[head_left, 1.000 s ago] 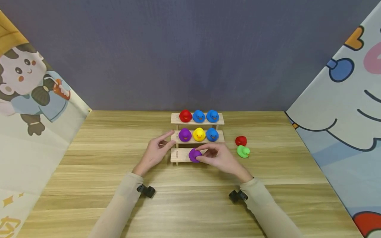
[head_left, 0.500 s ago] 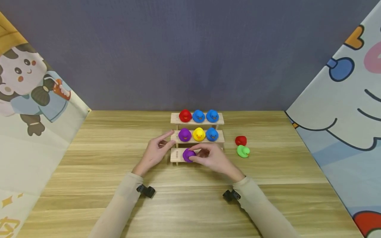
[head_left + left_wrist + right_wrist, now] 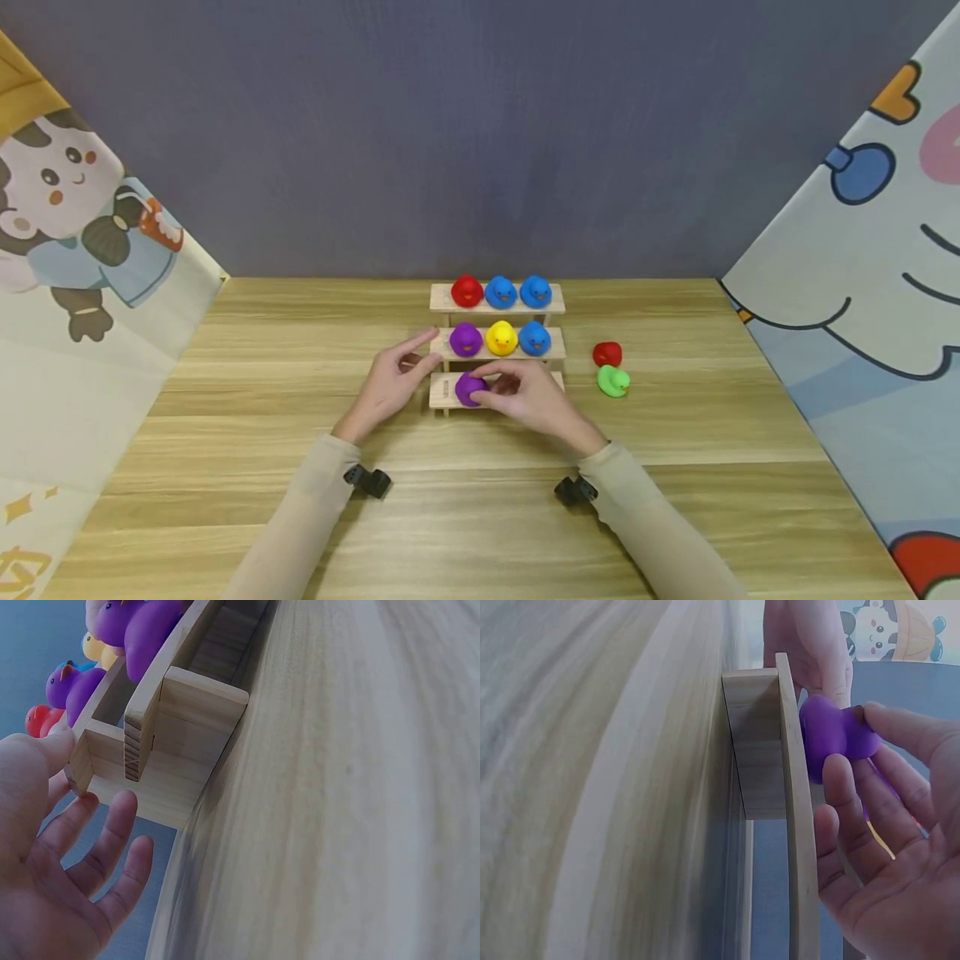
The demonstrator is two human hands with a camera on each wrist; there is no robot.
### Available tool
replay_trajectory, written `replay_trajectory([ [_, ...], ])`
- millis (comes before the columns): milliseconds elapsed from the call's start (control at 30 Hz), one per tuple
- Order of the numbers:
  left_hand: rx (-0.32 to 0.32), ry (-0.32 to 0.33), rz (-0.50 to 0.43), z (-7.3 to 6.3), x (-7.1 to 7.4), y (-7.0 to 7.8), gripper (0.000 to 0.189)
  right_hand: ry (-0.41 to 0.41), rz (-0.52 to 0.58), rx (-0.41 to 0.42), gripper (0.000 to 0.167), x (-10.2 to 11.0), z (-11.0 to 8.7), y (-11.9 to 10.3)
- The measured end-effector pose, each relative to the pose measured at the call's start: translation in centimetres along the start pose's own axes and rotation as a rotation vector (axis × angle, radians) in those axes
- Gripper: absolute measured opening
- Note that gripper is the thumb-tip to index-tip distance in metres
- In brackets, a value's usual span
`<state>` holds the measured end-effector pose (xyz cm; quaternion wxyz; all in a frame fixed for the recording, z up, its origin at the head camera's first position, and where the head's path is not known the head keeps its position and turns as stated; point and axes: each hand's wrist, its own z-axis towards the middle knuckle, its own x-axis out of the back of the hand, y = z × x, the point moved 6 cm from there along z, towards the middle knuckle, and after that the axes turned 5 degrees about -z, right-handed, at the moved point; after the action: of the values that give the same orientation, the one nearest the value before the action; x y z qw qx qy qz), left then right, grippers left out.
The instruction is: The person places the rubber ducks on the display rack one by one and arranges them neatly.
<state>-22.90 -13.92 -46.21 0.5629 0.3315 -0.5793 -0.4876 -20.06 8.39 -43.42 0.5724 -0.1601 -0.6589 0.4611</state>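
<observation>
A three-tier wooden stand (image 3: 555, 382) stands on the table. My right hand (image 3: 528, 402) pinches a purple rubber duck (image 3: 468, 389) between thumb and fingers on the lowest tier, left of its middle. In the right wrist view this purple duck (image 3: 825, 739) sits against the tier's board. My left hand (image 3: 390, 383) holds the left end of the middle tier with thumb and index finger; its other fingers (image 3: 112, 840) are spread apart in the left wrist view. Another purple duck (image 3: 466, 340), a yellow duck (image 3: 502, 338) and a blue duck (image 3: 535, 339) line the middle tier.
The top tier carries a red duck (image 3: 467, 292) and two blue ducks, one in the middle (image 3: 501, 292). Right of the stand, a red duck (image 3: 607, 354) and a green duck (image 3: 613, 381) lie on the wooden table (image 3: 465, 517). A dark wall rises behind.
My right hand has shifted left along the lowest tier with the purple duck, from near the middle toward its left end. The left hand has stayed at the stand.
</observation>
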Motion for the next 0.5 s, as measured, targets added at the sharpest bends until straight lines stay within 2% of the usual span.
replay_trajectory([
  [500,-0.003,0.002,0.008,0.08,-0.03,-0.06,0.049,0.023,-0.004,0.001,0.028,-0.42,0.06,-0.16],
])
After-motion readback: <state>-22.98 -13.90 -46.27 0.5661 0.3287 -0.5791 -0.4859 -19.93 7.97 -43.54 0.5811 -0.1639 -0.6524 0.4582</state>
